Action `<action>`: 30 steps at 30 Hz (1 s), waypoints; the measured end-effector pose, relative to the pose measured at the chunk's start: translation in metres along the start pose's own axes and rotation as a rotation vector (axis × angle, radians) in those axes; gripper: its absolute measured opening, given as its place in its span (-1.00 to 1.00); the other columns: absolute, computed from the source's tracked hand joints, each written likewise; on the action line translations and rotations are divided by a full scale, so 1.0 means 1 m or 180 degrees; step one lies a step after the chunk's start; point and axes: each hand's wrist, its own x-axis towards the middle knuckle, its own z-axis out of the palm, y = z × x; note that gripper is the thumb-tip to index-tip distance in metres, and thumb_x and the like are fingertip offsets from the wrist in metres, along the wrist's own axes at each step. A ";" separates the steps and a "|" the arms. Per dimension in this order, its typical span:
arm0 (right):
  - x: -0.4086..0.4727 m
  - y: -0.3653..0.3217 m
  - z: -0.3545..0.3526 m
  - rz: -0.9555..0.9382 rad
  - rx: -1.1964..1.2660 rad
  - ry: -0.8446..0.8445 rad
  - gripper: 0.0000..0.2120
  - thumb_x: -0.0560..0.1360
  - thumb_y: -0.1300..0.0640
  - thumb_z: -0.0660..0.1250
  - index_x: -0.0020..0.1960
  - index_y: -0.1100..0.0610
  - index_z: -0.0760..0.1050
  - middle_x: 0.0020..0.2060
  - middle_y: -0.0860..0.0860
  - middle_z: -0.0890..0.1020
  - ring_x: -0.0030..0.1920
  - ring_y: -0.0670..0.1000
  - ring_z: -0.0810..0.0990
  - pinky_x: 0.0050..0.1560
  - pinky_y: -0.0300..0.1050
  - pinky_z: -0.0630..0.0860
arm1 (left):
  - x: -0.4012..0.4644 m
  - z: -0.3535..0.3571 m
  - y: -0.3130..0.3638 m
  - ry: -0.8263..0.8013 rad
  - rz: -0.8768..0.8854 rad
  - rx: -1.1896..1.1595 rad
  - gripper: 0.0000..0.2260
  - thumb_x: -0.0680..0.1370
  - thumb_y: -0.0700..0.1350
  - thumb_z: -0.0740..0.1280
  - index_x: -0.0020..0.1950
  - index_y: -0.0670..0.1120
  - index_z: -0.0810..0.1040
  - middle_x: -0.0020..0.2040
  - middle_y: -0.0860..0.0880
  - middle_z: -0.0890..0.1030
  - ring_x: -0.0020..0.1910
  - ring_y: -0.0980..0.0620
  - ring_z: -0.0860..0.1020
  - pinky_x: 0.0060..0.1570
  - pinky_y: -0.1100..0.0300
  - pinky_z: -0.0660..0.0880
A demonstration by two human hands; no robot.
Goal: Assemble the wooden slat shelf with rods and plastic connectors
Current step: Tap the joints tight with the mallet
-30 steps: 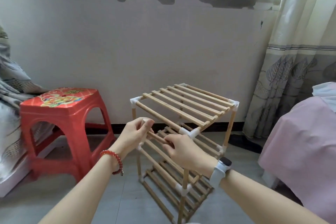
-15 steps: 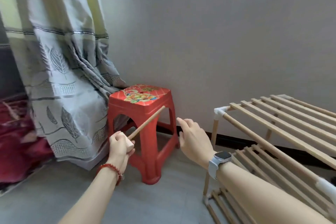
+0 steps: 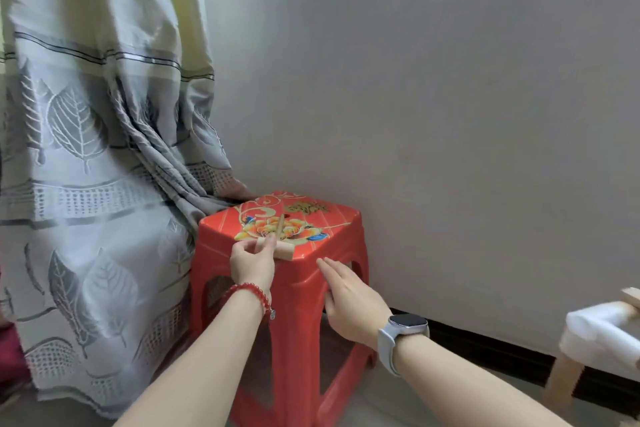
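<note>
Red plastic stool (image 3: 294, 288): one; glossy moulded body, square seat printed with a flower motif, arched leg openings; the landmark for all entries.
Wooden mallet (image 3: 278, 246): one; pale wood, thin round rod handle pointing away across the stool seat, blocky head at the seat's near edge, lying on the seat.
Left hand (image 3: 252, 262): one; at the stool's near-left edge, fingers and thumb curled round the mallet at its head; red bead bracelet on the wrist.
Right hand (image 3: 349, 302): one; in front of the stool's right corner, fingers straight and close together, holding nothing; grey watch on the wrist.
Plastic connector (image 3: 595, 336): one visible; white, blurred, well right of the stool, on a wooden shelf post.
Curtain (image 3: 97, 163): one; grey fabric, woven leaf pattern, draped left of the stool, folds touching its far-left corner.
</note>
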 end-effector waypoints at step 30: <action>-0.157 0.032 0.035 0.1142 0.0968 0.0180 -0.67 0.55 0.29 0.10 0.23 0.17 0.50 0.19 0.08 0.55 0.22 0.07 0.50 0.22 -0.13 0.36 | -0.161 -0.035 -0.084 -0.1275 0.1647 0.3175 -0.61 0.55 -0.09 0.26 0.39 -0.04 0.40 0.35 -0.03 0.42 0.32 -0.09 0.34 0.24 -0.03 0.31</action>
